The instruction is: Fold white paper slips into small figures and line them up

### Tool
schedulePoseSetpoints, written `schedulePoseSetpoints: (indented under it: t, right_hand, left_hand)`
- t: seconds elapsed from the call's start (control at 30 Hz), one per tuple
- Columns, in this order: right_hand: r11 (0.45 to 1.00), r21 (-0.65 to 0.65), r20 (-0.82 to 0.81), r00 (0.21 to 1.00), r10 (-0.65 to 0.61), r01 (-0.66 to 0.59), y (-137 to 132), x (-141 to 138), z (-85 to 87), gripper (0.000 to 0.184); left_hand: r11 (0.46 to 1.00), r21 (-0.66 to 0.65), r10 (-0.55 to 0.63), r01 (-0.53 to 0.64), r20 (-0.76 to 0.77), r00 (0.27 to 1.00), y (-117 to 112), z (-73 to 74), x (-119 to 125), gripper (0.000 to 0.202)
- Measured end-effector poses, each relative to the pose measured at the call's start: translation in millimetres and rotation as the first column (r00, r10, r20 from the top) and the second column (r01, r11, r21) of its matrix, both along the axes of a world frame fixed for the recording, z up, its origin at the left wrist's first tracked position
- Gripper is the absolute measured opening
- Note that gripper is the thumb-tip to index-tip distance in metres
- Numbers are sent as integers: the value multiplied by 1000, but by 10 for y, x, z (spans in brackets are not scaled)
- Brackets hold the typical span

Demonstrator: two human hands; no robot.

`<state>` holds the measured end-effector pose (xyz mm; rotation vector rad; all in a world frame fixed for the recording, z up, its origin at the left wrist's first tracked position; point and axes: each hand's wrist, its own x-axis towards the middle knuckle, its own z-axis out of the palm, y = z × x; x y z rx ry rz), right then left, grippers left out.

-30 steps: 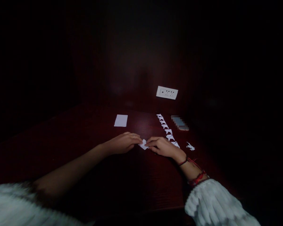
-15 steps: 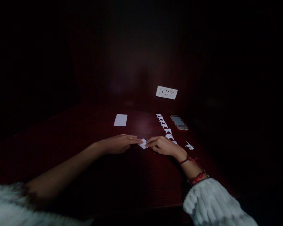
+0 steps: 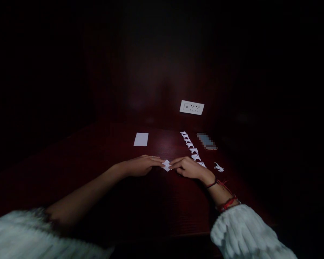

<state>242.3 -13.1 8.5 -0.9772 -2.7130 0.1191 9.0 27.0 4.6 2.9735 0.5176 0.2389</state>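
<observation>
A small folded piece of white paper (image 3: 166, 166) lies on the dark red table between my two hands, turned so it looks like a diamond. My left hand (image 3: 142, 166) holds its left side, with the fingers nearly straight and their tips on the paper. From the right, my right hand (image 3: 187, 167) holds the other side with its fingertips close together, the remaining fingers curled under. Beyond my right hand runs a slanting row of small folded white papers (image 3: 189, 145), the nearest partly behind the hand. The undersides of my fingers are hidden.
A flat white sheet or stack of paper (image 3: 141, 139) lies at the back left. A blurred-out phone (image 3: 206, 141) rests right of the row, and crumpled white scraps (image 3: 219, 167) lie nearer. A white socket plate (image 3: 192, 107) sits on the back wall. The surroundings are very dark.
The whole view has shifted slightly, so things appear a little further right and lower. Both hands remain at the folded paper, the left fingertips now nearer its left edge.
</observation>
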Motion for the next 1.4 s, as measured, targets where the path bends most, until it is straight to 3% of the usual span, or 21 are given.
schedulePoseSetpoints:
  t: [0.2, 0.43, 0.6, 0.83, 1.13, 1.4]
  right_hand:
    - [996, 70, -104, 993, -52, 60, -50, 34, 81, 45]
    - [999, 26, 22, 999, -34, 34, 19, 23, -19, 46]
    - [998, 16, 29, 998, -58, 58, 7, -8, -17, 45]
    - [992, 90, -99, 991, -84, 93, -42, -32, 60, 47]
    - [995, 55, 52, 995, -83, 80, -16, -47, -16, 48]
    - [980, 136, -29, 990, -141, 143, -50, -81, 62, 43]
  left_hand:
    - [1000, -14, 0, 1, 71, 998, -11, 19, -52, 69]
    - [999, 12, -52, 52, 63, 997, 25, -2, -19, 65]
    - [1000, 15, -22, 22, 37, 999, 34, -13, -9, 66]
    - [996, 82, 34, -43, 107, 994, -49, 9, -9, 66]
    - [995, 70, 64, -68, 51, 997, 24, -28, 5, 61]
    - [994, 61, 84, -90, 90, 992, -6, -9, 3, 62]
